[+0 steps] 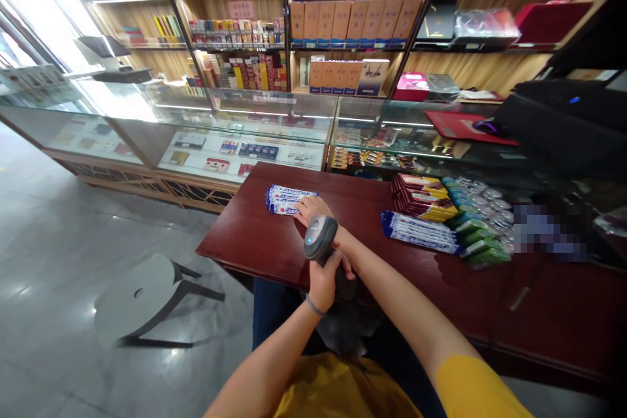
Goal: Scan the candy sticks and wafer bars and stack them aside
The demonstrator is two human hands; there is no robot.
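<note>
On the reddish-brown wooden table [274, 248], near its left end, lies a fanned pile of long blue-and-white plastic packets [284, 194], and the right hand [313, 209] rests upon it. Its fingers cover part of the pile, so I cannot tell whether they grip a packet. The left hand [324, 279] is closed around a grey-and-black handheld scanner [321, 235]; the palm hides much of the handle, and the scanner's head overlaps the right wrist. Farther right, a pixelated patch [548, 230] conceals some objects, and the picture's edge is dark.

I count one scanner and two groups of blue-and-white packets; the second group [424, 232] lies beside the brown-and-yellow packs [424, 197] and green packs [482, 245], whose exact numbers are unclear. One round-seated grey stool [142, 297] stands on the shiny grey floor [53, 274]. Behind the table are glass display counters [245, 117] and wooden shelves full of boxes.
</note>
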